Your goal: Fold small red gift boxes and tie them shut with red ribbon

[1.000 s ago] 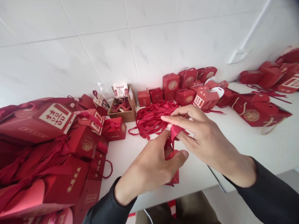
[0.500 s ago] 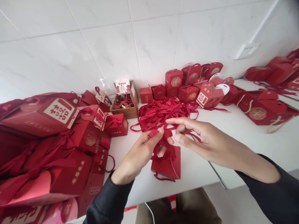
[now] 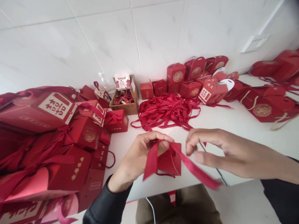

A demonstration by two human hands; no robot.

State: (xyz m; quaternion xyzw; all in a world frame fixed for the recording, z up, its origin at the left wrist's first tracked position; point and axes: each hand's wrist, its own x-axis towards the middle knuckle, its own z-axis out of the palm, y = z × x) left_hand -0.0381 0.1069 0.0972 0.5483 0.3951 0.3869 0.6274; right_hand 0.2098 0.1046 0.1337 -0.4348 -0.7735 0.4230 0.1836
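Note:
My left hand (image 3: 134, 155) pinches a red ribbon (image 3: 151, 160) between thumb and forefinger. One tail hangs down in front of the fingers, and the other slants off to the lower right, smeared by motion. Right of it, my right hand (image 3: 219, 151) hovers with its fingers bent and the thumb apart, holding nothing I can see. Under the ribbon, a small red gift box (image 3: 175, 163) with a dark red cord handle (image 3: 166, 175) lies on the white table; my left hand partly hides it.
A heap of red ribbons (image 3: 170, 109) lies behind the hands. Red gift boxes crowd the left (image 3: 67, 165) and line the wall (image 3: 176, 74). A cardboard box (image 3: 128, 109) of small items stands at the back. Another red box (image 3: 263, 109) is at right.
My hands have moved apart, the right one going right and away from the ribbon. Two ribbon tails now spread from my left fingers; before, the ribbon was bunched between both hands.

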